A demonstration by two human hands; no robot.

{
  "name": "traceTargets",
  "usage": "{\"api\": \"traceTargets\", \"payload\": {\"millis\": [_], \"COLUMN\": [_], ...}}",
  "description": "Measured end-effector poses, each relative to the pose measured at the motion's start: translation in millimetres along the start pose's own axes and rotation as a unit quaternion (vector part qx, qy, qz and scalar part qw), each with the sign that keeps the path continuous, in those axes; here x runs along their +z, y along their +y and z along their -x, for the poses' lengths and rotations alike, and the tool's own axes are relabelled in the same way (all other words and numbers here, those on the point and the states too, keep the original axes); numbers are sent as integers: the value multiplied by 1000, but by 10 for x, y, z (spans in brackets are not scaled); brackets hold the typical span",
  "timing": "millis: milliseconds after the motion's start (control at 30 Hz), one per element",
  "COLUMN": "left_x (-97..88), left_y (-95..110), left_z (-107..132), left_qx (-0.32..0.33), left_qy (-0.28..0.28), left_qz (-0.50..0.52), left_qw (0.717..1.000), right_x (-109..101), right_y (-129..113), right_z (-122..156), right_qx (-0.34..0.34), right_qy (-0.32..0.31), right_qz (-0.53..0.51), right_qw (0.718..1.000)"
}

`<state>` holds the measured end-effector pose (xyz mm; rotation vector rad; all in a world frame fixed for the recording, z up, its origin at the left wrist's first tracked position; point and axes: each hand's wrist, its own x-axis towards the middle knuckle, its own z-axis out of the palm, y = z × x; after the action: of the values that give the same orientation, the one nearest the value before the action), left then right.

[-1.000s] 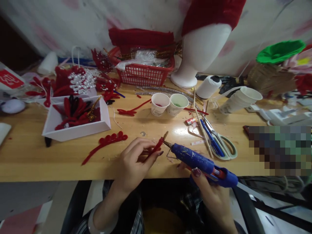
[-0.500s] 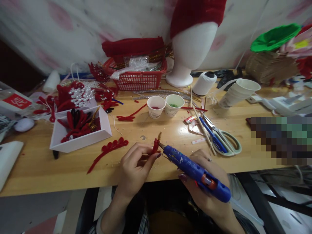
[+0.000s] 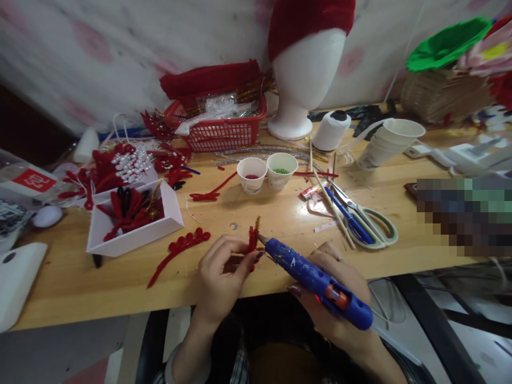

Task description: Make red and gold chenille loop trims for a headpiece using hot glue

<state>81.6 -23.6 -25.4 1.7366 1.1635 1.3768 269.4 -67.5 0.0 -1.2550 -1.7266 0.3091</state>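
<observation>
Fingers of the left hand point(image 3: 220, 274) pinch a red-and-gold fuzzy piece point(image 3: 252, 240) above the front of the table point(image 3: 120, 282); fingers of the right hand point(image 3: 352, 276) curl around a blue glue gun point(image 3: 302, 266), its nozzle point(image 3: 261, 240) just at the piece. Beyond stand two paper cups point(image 3: 252, 184); at left, a white box point(image 3: 140, 237).
</observation>
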Motion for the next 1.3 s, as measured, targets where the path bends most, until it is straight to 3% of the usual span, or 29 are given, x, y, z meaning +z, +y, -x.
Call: {"api": "traceTargets", "payload": {"millis": [667, 1300], "left_x": [0, 6], "left_y": [3, 18], "left_z": [20, -1], "left_qx": [-55, -41], "left_qy": [-11, -23], "left_qz": [44, 41], "left_qw": [997, 998], "right_x": [-5, -41], "right_y": [4, -41], "right_z": [16, -9], "right_qx": [-10, 22], "right_qy": [-5, 24], "right_qz": [21, -24], "right_qw": [1000, 999]}}
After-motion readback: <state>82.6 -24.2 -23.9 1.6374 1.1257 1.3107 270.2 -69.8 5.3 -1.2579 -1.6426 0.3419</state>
